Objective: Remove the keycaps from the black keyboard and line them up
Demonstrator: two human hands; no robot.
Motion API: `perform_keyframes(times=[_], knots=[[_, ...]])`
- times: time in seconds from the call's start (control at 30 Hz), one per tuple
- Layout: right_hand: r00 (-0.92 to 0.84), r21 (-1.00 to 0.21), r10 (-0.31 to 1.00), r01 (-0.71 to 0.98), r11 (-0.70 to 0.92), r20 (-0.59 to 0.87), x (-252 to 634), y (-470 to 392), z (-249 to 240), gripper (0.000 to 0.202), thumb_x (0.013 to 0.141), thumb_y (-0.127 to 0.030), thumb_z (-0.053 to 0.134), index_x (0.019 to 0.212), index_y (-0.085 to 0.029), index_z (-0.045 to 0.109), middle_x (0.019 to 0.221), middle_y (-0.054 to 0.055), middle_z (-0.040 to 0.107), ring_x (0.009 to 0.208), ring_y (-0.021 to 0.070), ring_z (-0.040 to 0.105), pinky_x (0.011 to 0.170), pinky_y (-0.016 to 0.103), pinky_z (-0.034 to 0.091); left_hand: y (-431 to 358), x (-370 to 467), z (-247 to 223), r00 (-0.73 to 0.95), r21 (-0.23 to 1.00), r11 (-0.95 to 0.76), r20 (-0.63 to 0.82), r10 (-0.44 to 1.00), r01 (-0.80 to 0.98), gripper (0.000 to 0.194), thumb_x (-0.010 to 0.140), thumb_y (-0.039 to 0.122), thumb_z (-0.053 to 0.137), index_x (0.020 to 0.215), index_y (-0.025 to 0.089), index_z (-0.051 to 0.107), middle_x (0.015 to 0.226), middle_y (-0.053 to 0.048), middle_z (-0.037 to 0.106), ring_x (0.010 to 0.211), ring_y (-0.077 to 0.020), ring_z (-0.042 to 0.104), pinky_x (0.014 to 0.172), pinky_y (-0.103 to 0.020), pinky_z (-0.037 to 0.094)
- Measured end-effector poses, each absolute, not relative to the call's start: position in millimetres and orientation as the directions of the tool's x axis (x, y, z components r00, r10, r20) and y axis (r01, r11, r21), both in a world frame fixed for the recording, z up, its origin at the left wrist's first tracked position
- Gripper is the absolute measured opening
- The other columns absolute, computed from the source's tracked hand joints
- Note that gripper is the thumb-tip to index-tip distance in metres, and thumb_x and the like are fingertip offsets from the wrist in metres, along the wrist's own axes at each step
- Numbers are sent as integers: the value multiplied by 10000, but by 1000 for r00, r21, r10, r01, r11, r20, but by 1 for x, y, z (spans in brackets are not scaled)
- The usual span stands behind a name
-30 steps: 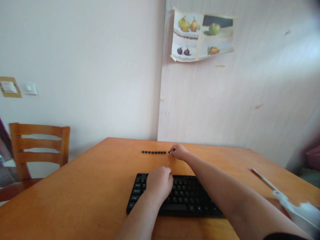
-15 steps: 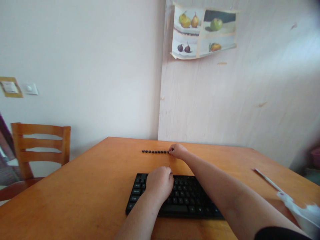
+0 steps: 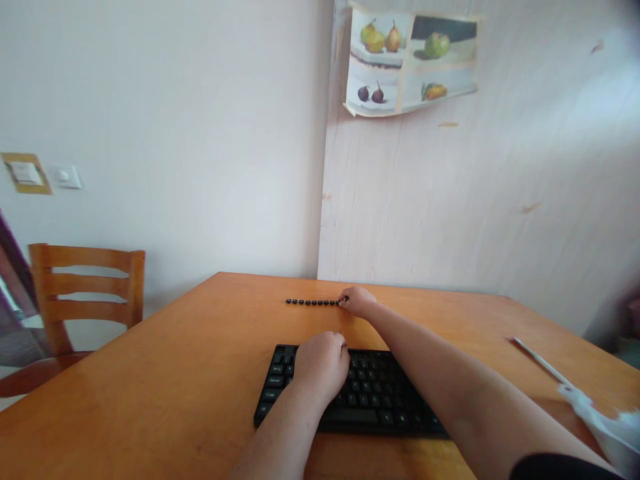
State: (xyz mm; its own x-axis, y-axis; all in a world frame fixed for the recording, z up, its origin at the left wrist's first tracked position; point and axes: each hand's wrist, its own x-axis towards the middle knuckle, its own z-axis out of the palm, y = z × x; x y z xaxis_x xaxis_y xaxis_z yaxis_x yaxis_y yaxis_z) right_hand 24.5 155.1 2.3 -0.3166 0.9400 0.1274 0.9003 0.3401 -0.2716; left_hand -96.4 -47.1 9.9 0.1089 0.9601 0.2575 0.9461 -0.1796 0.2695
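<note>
A black keyboard (image 3: 353,417) lies on the wooden table in front of me, partly covered by both arms. My left hand (image 3: 323,363) rests over its upper part with the fingers curled closed; whatever they hold, if anything, is hidden. Beyond the keyboard, several small black keycaps (image 3: 307,303) form a straight row from left to right. At the right end of that row my right hand (image 3: 357,302) reaches out, its fingertips pinched on a keycap down at the table surface.
On the right of the table (image 3: 200,373) lie a thin white stick (image 3: 540,360) and crumpled white plastic (image 3: 600,420). A wooden chair (image 3: 90,287) stands at the left. Behind the table is a wall with fruit pictures (image 3: 413,63).
The view has shifted slightly. Both hands keep almost the same places, the left over the keyboard and the right at the row's end.
</note>
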Motion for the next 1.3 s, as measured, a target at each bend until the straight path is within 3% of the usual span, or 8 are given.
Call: perform_keyframes(times=[0.57,0.73,0.8,0.9,1.0,1.2,1.3], knots=[[-336,-372,920,842,390,203,33,152,6,227,764,-284,652,961,-224,744,989,47,729,914,195,643,748,238,455,-47,-97,9,112,263,-172,229,967,949,305,907,310,395,886,232,689,920,-77,699,886,-225,642,742,-315,446],[-338,-417,901,802,427,271,52,133,22,267,835,-371,571,934,-191,741,836,38,718,780,168,629,664,225,435,-47,-98,10,127,265,-196,255,959,944,308,906,298,390,853,227,684,888,-74,700,859,-221,643,716,-310,439],[-303,-469,899,774,425,315,64,118,29,304,849,-402,540,915,-182,738,780,34,699,724,156,608,620,220,421,-48,-98,11,132,274,-204,257,957,940,305,904,295,393,857,225,686,895,-75,702,866,-216,642,718,-304,434],[-175,-663,917,644,381,357,87,89,39,336,834,-435,545,909,-162,728,725,35,662,640,134,562,553,212,399,-48,-99,12,134,281,-209,263,955,937,301,905,304,400,863,231,689,901,-71,707,873,-216,641,714,-302,428],[-37,-832,967,503,234,250,114,54,49,380,809,-480,555,903,-147,711,620,20,597,510,109,476,452,211,346,-48,-100,13,153,280,-223,251,956,934,282,898,303,420,851,232,689,892,-66,708,878,-215,640,707,-295,423],[126,-934,963,301,190,237,168,-3,59,283,766,-410,579,828,-148,663,556,-3,557,432,82,425,403,199,313,-46,-103,16,187,298,-256,243,952,920,289,907,322,424,861,228,694,893,-62,711,887,-204,637,711,-284,407],[222,-956,947,231,181,233,188,-17,54,235,754,-393,585,785,-161,610,569,5,585,447,85,469,430,195,360,-47,-102,19,205,303,-280,256,945,911,288,910,320,423,852,230,691,892,-53,712,890,-198,635,714,-279,397]])
